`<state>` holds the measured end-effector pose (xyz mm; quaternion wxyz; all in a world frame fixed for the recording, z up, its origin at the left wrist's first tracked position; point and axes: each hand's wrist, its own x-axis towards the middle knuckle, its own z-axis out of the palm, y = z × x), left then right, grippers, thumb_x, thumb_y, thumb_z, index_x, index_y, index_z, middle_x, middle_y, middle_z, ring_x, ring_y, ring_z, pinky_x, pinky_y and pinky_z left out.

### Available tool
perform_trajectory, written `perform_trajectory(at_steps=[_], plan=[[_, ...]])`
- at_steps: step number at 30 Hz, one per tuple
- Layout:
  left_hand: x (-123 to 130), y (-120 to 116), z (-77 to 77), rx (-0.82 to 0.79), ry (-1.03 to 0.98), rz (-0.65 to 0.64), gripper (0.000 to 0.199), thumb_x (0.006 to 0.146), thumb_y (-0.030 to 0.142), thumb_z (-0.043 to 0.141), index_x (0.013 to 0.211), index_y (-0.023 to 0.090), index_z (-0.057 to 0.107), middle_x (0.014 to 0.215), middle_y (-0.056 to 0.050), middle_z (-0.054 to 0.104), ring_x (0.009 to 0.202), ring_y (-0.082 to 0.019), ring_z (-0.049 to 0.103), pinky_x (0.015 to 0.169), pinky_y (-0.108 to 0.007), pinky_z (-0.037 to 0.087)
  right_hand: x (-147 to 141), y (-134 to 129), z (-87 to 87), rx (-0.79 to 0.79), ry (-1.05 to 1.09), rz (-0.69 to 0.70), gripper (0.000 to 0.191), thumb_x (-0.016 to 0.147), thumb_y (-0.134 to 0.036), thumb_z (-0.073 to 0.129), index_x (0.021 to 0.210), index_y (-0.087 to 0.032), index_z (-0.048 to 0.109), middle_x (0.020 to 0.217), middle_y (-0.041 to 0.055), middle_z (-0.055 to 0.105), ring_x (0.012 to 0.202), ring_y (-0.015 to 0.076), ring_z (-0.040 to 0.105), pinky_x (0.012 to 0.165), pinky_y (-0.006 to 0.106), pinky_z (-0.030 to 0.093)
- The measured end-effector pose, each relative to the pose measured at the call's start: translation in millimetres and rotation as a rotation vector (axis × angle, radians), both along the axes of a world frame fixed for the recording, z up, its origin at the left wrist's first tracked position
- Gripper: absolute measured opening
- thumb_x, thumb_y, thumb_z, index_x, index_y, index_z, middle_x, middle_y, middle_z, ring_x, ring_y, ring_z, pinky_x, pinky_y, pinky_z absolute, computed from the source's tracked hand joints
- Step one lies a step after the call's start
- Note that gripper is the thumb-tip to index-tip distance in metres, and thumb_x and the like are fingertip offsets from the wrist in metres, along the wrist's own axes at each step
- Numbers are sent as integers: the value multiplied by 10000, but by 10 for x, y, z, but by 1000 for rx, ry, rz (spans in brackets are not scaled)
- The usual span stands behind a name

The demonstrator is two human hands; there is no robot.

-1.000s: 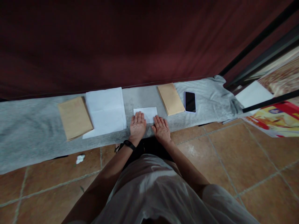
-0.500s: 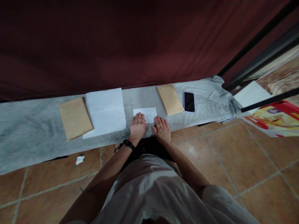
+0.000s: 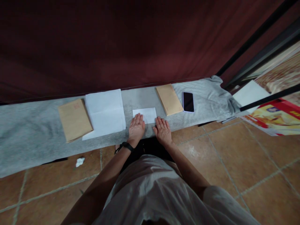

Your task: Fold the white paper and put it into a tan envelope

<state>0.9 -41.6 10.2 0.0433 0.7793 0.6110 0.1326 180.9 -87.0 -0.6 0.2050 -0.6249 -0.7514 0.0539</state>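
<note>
A small white folded paper lies flat on the grey cloth in front of me. My left hand rests palm down with fingers stretched out, its fingertips over the paper's left near part. Just off the paper's right near corner, my right hand lies flat on the cloth, fingers slightly spread. Neither hand grips anything. Left of my hands is a stack of large white sheets, with a brown envelope overlapping its left edge. Another brown envelope lies beyond my right hand.
A phone lies beside the right envelope. The narrow surface is covered by a grey cloth, with a dark red curtain behind it. Black bars and a red-yellow printed box are at the right. A crumpled white scrap is on the tiled floor.
My left hand has slid slightly left and back across the paper, showing more of it. My right hand has stayed almost in place. The whole view has shifted a little.
</note>
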Motion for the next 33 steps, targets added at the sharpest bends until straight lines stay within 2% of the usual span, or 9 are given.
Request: perform_trajectory(at_steps=[5,10,12,19,29,33], plan=[[-2,-117,17,-12,-10,-76,576,1040,350,307,1523,49,394,1621,-178,342,1532,-270,267,1247,-473,257,3,4,-14,-6,6,-6,568,1056,-403,408,1555,-135,376,1586,133,427,1469,295,376,1219,510,256],[136,-277,116,-71,21,-261,548,1043,338,306,1529,107,412,1631,-114,344,1548,-236,222,1269,-459,219,4,10,-25,-3,-2,-4,567,1053,-396,415,1546,-117,390,1588,134,422,1467,301,374,1221,505,256],[191,-315,147,-92,35,-286,542,1043,331,304,1534,128,411,1627,-92,357,1546,-229,229,1275,-457,202,3,9,-25,-3,-5,-3,563,1054,-390,413,1544,-115,394,1588,134,422,1468,301,373,1222,504,256],[148,-355,153,-102,59,-251,562,1043,364,309,1543,123,397,1625,-100,354,1538,-229,255,1275,-449,192,0,6,-29,5,1,-4,559,1052,-385,411,1545,-123,395,1590,133,419,1472,300,371,1225,514,252],[-158,-484,56,-43,60,-47,644,1028,433,349,1561,71,333,1613,-179,347,1528,-277,278,1251,-488,234,1,6,-31,-1,15,-7,567,1055,-394,403,1554,-125,379,1592,126,417,1475,302,367,1229,517,249],[-204,-507,39,-32,47,-12,650,1026,433,343,1563,66,326,1615,-188,339,1531,-293,267,1242,-508,253,2,11,2,-11,24,-13,560,1052,-389,410,1547,-128,391,1588,136,421,1479,303,363,1230,532,245]])
